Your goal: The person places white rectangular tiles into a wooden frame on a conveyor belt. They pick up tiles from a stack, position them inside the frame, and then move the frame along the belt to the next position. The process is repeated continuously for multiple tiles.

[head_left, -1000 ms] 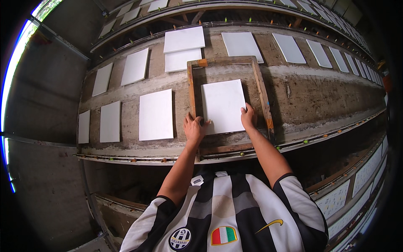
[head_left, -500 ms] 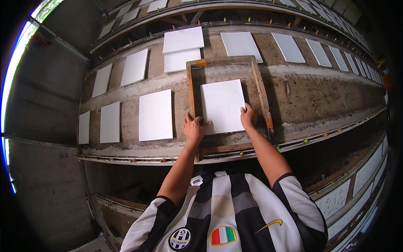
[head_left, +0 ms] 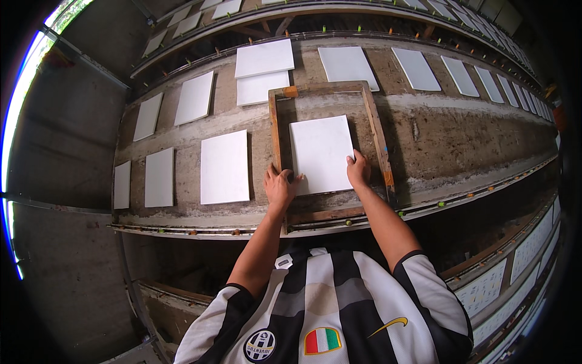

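Note:
A white rectangular sheet (head_left: 321,151) lies flat inside a worn wooden frame (head_left: 377,124) on the long work table. My left hand (head_left: 280,185) is at the sheet's lower left corner, its fingers bent over the frame's left bar and a fingertip at the sheet's edge. On the opposite side, my right hand (head_left: 359,170) grips the right edge, thumb on top and the other fingers partly hidden. Whether the sheet is one piece or a stack, I cannot tell.
More white sheets (head_left: 224,167) lie in two rows along the stained table (head_left: 448,139); two overlap behind the frame. Small green and orange pegs line the table's front rail (head_left: 254,231). Another table with sheets (head_left: 227,7) stands beyond. Printed sheets (head_left: 482,292) lie at lower right.

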### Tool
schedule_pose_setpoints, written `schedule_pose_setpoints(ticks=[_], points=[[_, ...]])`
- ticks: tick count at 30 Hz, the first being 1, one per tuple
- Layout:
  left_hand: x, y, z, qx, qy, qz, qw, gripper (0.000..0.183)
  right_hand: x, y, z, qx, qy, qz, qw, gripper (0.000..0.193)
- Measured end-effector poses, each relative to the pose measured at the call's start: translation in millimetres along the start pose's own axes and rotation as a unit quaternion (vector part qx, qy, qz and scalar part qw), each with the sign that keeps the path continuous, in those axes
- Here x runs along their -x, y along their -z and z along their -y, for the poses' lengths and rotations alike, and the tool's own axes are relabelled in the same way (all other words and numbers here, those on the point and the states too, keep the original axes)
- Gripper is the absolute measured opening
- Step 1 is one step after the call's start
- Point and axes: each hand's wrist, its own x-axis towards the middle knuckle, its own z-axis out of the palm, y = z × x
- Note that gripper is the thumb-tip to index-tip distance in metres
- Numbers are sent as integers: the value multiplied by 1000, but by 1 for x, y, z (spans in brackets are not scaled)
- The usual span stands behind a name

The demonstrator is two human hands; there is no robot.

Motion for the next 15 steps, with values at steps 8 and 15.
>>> schedule_pose_setpoints(ticks=[8,15], points=[[-1,-2,0,-3,-6,-3,1000,42,4,0,4,55,18,-20,998,41],[0,-2,-1,-26,-13,-11,1000,45,4,10,15,87,23,-8,996,40]])
